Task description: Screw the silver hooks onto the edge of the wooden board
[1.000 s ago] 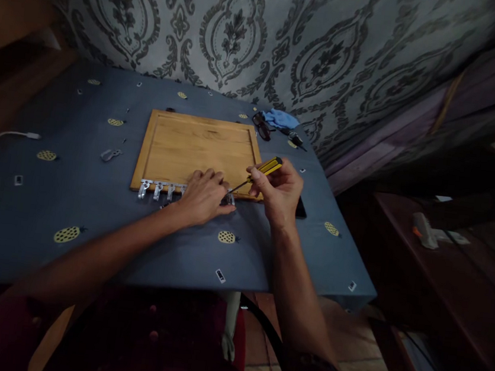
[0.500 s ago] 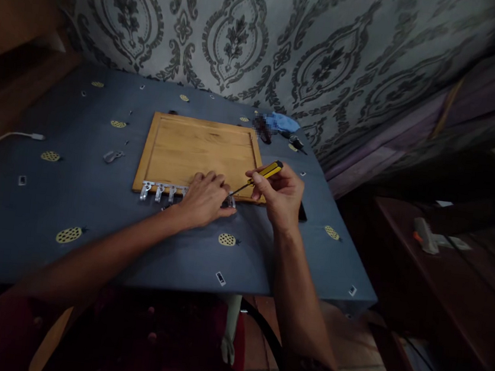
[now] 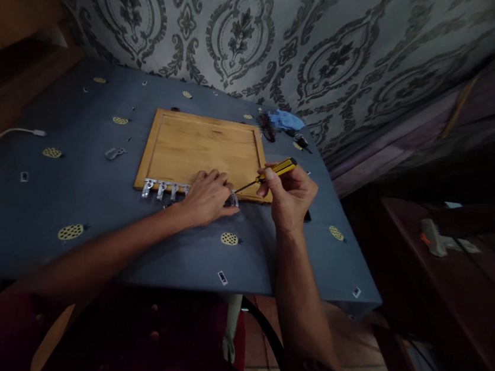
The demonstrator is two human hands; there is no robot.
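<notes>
A framed wooden panel (image 3: pixel 202 147) lies flat on the table, with a row of silver metal hooks (image 3: pixel 162 190) along its near edge. My left hand (image 3: pixel 207 200) covers the right half of that hook rail, fingers bent over the panel and thumb stretched along its near side, holding the rail against the wood. In my right hand (image 3: pixel 293 199) is a yellow-and-black screwdriver (image 3: pixel 284 168), pinched by its handle between thumb and fingers. Its shaft slants down left to the rail's right end, beside my left fingers. Whether the tip sits in a screw is too small to tell.
The blue tablecloth (image 3: pixel 105 211) carries a loose silver metal piece (image 3: pixel 116 152) and small screw-like bits left of the panel. A white cable (image 3: pixel 12 132) lies at far left. Behind the panel's right corner are a blue cloth (image 3: pixel 287 120) and dark items.
My right hand and the screwdriver have shifted slightly right and up, and the shaft's tip moved a little away from my left fingers. My left hand still presses on the hook rail.
</notes>
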